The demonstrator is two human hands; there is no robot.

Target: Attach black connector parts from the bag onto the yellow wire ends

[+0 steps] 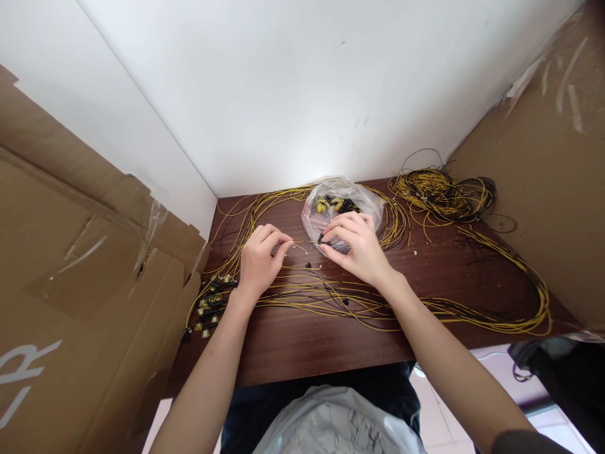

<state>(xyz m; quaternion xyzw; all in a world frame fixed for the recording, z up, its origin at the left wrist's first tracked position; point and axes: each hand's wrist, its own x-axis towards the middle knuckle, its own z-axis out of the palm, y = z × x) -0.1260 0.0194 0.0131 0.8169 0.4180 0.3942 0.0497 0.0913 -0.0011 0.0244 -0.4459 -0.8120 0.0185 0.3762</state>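
My left hand (pixel 261 257) pinches a thin yellow wire (pixel 302 242) that runs across to my right hand (pixel 355 244). The right hand's fingers are closed on a small black connector (pixel 322 239) at the wire's end. Both hands hover over a dark brown wooden table (pixel 302 343). Just behind them lies a clear plastic bag (pixel 341 200) with yellow and black connector parts inside. Long yellow and black wires (pixel 331 301) lie strewn on the table below my hands.
A tangled coil of yellow and black wires (pixel 442 194) sits at the back right. Finished wire ends with connectors (pixel 212 306) lie at the table's left edge. Cardboard sheets (pixel 85 284) wall in both sides. A plastic bag (pixel 331 422) rests on my lap.
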